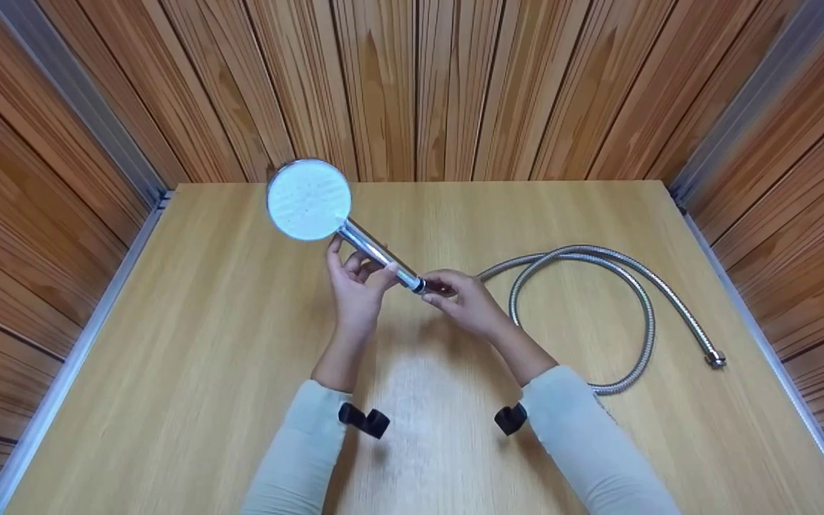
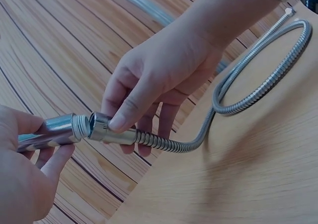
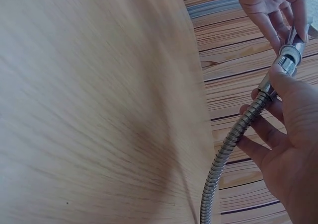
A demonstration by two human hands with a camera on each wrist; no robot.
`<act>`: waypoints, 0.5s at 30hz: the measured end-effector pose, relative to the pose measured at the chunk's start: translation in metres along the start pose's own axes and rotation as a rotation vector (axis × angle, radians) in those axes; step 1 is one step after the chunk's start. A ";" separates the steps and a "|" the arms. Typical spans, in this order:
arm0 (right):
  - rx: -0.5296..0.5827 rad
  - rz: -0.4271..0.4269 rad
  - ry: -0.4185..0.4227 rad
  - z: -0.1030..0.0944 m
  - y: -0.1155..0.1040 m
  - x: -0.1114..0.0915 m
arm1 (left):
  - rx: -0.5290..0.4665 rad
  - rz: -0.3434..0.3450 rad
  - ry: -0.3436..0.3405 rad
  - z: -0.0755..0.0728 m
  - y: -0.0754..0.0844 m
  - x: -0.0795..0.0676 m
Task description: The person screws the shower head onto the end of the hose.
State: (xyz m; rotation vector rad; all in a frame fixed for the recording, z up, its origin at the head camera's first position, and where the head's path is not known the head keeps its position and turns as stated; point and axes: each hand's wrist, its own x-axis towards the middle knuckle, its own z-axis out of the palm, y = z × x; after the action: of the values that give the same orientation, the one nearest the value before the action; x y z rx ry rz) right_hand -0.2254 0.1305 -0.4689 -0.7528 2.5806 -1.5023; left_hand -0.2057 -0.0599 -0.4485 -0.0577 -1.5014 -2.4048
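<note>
My left hand (image 1: 360,297) grips the chrome handle of a shower head (image 1: 309,199), whose round white face points up toward the head camera. At the handle's lower end, a pale threaded collar (image 2: 79,127) shows in the left wrist view. My right hand (image 1: 471,304) pinches the metal end fitting (image 2: 113,130) of a shower hose (image 1: 649,315) between thumb and fingers. The fitting's open mouth faces the thread, lined up closely with it. In the right wrist view the ribbed hose (image 3: 224,157) hangs down from my right fingers.
The hose lies in a loop on the right of the wooden table (image 1: 190,343), its free end nut (image 1: 715,359) near the right edge. Wood-plank walls (image 1: 383,86) rise behind and at both sides. Black wrist mounts (image 1: 367,420) stick out from both sleeves.
</note>
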 end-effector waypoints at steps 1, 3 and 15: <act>-0.001 0.011 -0.001 0.000 0.000 0.000 | 0.019 0.006 0.007 0.001 0.000 0.000; -0.001 0.022 -0.001 0.000 0.000 0.001 | 0.056 0.013 0.016 0.003 0.000 -0.001; 0.004 0.057 -0.039 0.002 -0.004 0.005 | 0.118 0.021 0.061 0.001 -0.003 -0.001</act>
State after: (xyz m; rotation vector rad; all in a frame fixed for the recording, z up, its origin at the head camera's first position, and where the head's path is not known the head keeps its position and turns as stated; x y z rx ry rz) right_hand -0.2279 0.1248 -0.4661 -0.6945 2.5472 -1.4612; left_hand -0.2054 -0.0576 -0.4505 0.0252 -1.6035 -2.2753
